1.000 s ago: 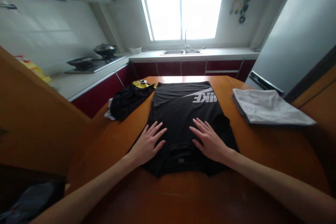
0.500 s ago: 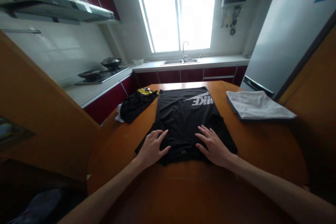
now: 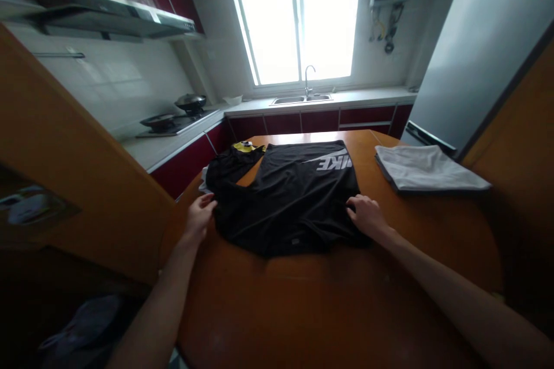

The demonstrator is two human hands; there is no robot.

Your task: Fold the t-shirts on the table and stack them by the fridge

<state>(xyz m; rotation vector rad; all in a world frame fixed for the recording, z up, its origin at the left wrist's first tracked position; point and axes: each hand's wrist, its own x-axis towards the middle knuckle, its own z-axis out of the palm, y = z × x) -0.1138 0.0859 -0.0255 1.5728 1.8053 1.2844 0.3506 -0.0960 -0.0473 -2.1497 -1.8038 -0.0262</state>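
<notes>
A black T-shirt with white lettering lies on the wooden table, its collar toward me and its lettering upside down. My left hand pinches the shirt's left sleeve and stretches it outward. At the right side of the shirt, the fingers of my right hand are curled closed on the cloth by the other sleeve. The fabric between my hands shows diagonal wrinkles.
A dark garment with a yellow part lies at the table's back left, close to the shirt's sleeve. Folded grey cloth lies at the right. Beyond are a counter with a sink, a stove and a fridge.
Both hands were spread flat on the shirt; they have moved apart to its sides and closed on the cloth. The left sleeve is now pulled out to the left.
</notes>
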